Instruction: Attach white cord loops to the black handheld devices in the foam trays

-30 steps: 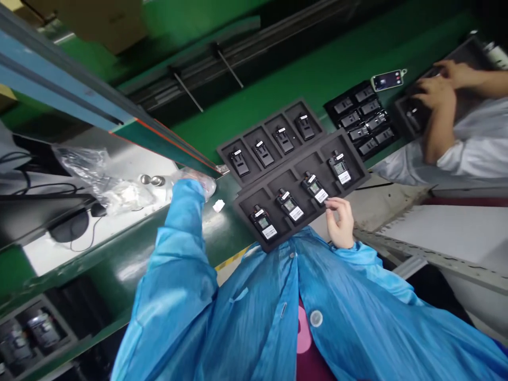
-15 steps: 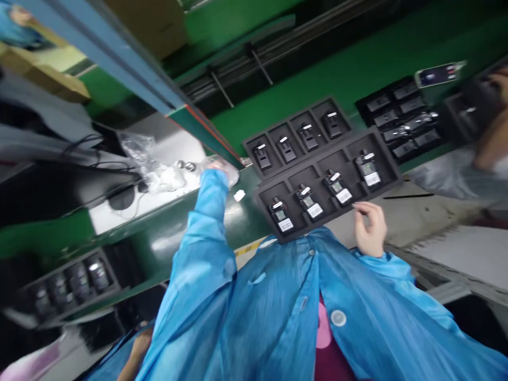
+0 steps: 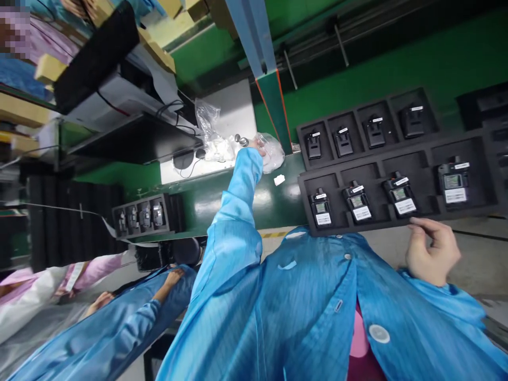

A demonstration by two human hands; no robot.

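My left hand [image 3: 259,145] reaches forward to a clear plastic bag [image 3: 272,153] on the bench; its fingers are mostly hidden, so I cannot tell what they hold. Two small round metal pieces [image 3: 242,141] lie just beside it. My right hand [image 3: 434,253] is curled, thumb and forefinger close together at the front edge of a black foam tray [image 3: 379,224]; nothing shows in it. Several black handheld devices [image 3: 401,197] with small screens and white labels sit in that tray's compartments. Behind it, a second foam tray [image 3: 328,163] holds several black clip-like parts [image 3: 374,131].
A white scrap [image 3: 279,180] lies on the green bench left of the trays. A blue post [image 3: 254,37] rises behind. At left are a monitor [image 3: 138,140], crumpled plastic [image 3: 207,119] and another filled tray [image 3: 141,216]. Co-workers' arms [image 3: 166,286] are at lower left.
The view has swung left, so the trays and both hands appear farther right and more of the left bench shows. My left hand stays at the bag, my right at the tray edge.
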